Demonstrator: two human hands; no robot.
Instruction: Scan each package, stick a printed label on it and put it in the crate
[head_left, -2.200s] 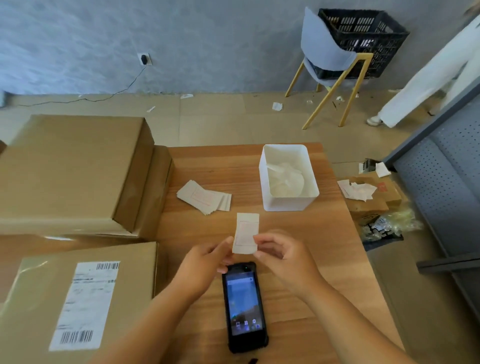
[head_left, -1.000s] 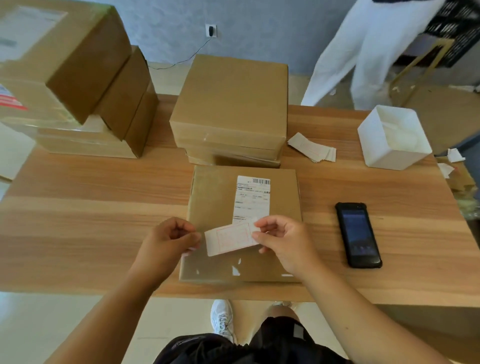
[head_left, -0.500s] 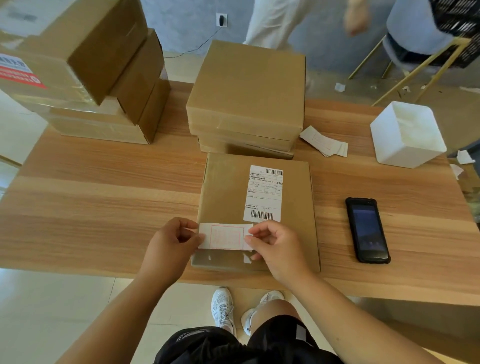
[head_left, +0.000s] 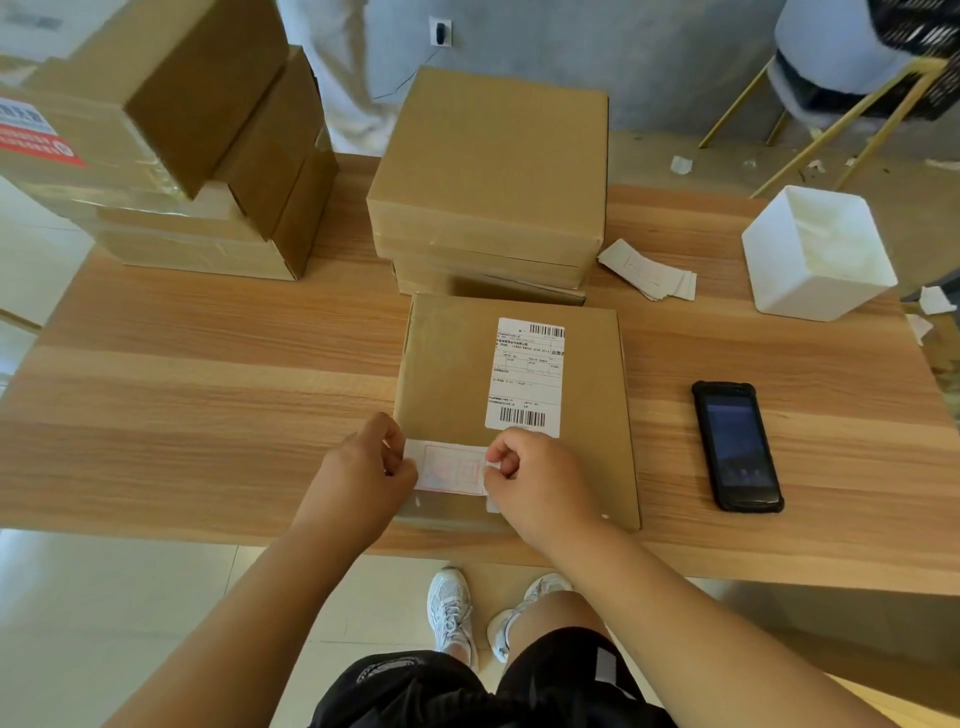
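Observation:
A flat brown package (head_left: 447, 374) lies on the wooden table (head_left: 208, 384) in front of me, with a white shipping label (head_left: 524, 376) on top. A small white printed label (head_left: 451, 467) with red lines lies across the package's near left part. My left hand (head_left: 363, 475) pinches its left end and my right hand (head_left: 535, 478) pinches its right end, both low over the package. A black handheld scanner (head_left: 736, 446) lies face up to the right. The black crate (head_left: 919, 47) sits on a chair at the far right.
Stacked cardboard boxes stand behind the package (head_left: 488, 176) and at the far left (head_left: 171, 145). A pile of spare labels (head_left: 647, 270) and a white square bin (head_left: 815, 254) sit at the back right. A person in white (head_left: 343, 78) stands beyond the table.
I turned from the scanner to the package and brought the label down from mid-air onto its near left part. The person behind the table walked from right to left.

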